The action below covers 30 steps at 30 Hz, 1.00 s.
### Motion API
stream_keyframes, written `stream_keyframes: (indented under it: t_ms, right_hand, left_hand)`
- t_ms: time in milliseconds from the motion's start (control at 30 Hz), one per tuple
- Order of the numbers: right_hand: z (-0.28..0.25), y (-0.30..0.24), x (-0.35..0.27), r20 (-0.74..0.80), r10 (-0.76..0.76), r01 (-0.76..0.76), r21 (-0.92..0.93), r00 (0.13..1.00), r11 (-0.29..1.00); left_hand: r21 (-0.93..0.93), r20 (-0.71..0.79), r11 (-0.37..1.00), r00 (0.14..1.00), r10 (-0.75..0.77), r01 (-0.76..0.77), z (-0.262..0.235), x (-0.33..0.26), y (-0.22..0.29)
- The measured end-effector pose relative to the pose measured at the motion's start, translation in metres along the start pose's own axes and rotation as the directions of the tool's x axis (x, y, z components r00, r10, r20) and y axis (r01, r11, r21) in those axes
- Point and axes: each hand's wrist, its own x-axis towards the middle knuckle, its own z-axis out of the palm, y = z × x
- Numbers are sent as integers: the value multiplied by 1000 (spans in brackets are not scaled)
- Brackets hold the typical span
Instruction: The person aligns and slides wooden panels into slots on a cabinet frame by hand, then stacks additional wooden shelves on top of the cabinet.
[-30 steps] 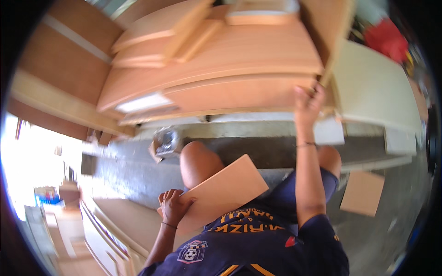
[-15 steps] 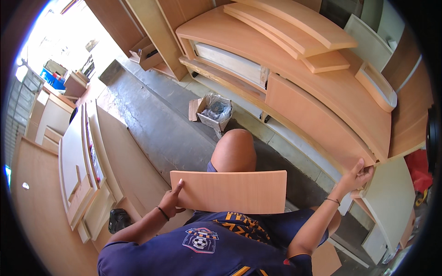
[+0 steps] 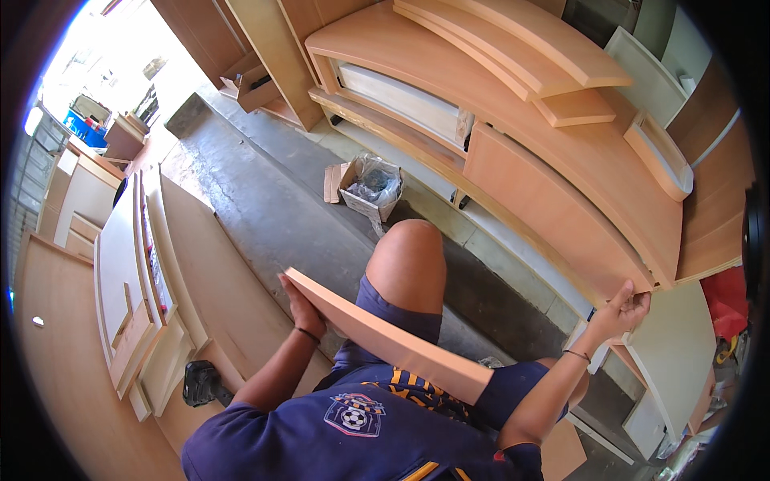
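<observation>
My left hand (image 3: 303, 309) grips the left end of a flat wooden board (image 3: 389, 337) over my lap. The board is tilted, so mostly its long narrow edge shows, and it slants down to the right. Its right end lies over my thigh. My right hand (image 3: 622, 311) reaches out to the right, its fingers closed at the lower right corner of a curved wood-coloured front panel (image 3: 545, 192). That panel sits in a low curved cabinet (image 3: 361, 42). The fingertips are partly hidden behind the corner.
Curved boards (image 3: 513, 56) lie stacked on the cabinet top, beside a rounded wooden piece (image 3: 654, 156). A carton with plastic wrap (image 3: 373, 188) stands on the floor ahead. Pale panels (image 3: 120, 280) lean at the left, near a black power tool (image 3: 202, 383). A white board (image 3: 670, 337) stands at the right.
My left hand has tipped the board from showing its broad face to showing its narrow edge, with the left end raised. My right hand stays at the panel's corner.
</observation>
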Motion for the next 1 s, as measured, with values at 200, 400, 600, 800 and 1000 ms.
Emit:
stream_keyframes:
  t_ms: [200, 400, 600, 800, 1000]
  right_hand:
    - [0, 7, -1, -5, -36, 36, -51, 999, 998]
    - [-3, 16, 0, -10, -12, 11, -118, 1000, 993]
    - [2, 9, -3, -20, 6, -8, -110, 1000, 994]
    - [1, 10, -2, -14, -21, 20, -44, 1000, 999]
    - [-1, 5, -1, 16, -53, 54, -40, 998, 998]
  left_hand:
    - [-255, 531, 967, 839, 114, 30, -7, 113, 42]
    - [-171, 297, 985, 954, 48, 4, 40, 66, 59]
    - [38, 229, 998, 971, -66, 59, 20, 59, 43]
    - [-91, 196, 990, 976, -93, 112, 23, 47, 47]
    - [-106, 239, 990, 969, -66, 94, 28, 33, 54]
